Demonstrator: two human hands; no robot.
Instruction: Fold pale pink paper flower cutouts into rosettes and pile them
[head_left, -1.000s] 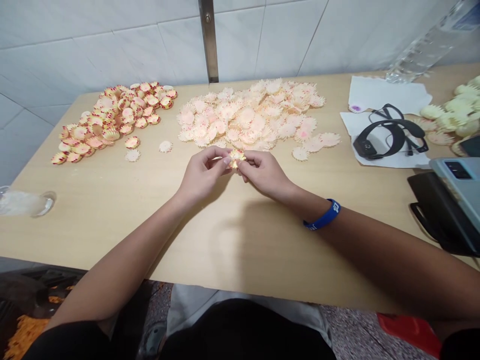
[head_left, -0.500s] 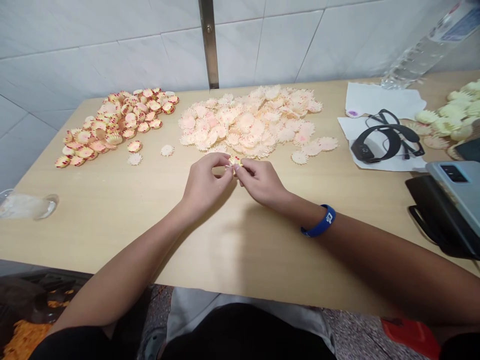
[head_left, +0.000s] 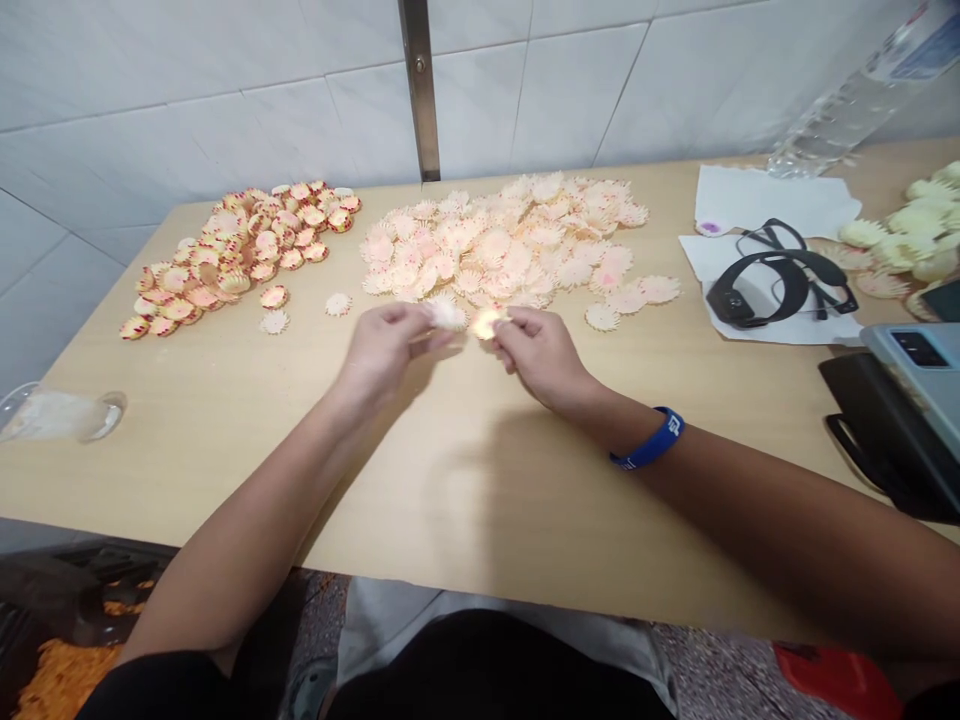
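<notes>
My left hand (head_left: 384,345), blurred by motion, pinches a white, flower-shaped disc (head_left: 448,314) by its edge. A hand's width to the right, my right hand (head_left: 546,358) grips a yellowish flower-shaped piece (head_left: 486,323) between thumb and fingers. The two pieces are close but apart, just above the tabletop. Directly behind them lies a wide heap of pale pink flower-shaped discs (head_left: 495,245). Over to the left is a pile of thicker, red-edged flower pieces (head_left: 255,240). One red-edged piece (head_left: 274,296) and two white discs (head_left: 338,304) lie loose between the heaps.
A clear cup (head_left: 71,415) lies on its side at the left. On the right are white paper (head_left: 776,200), black glasses (head_left: 787,280), a phone (head_left: 922,370) on a black case, a water bottle (head_left: 847,110) and pale green flower pieces (head_left: 911,235). Tiled wall behind.
My hands, joined at one small red-tipped piece before, have drawn apart. The left moved left with a white disc; the right keeps a yellowish piece.
</notes>
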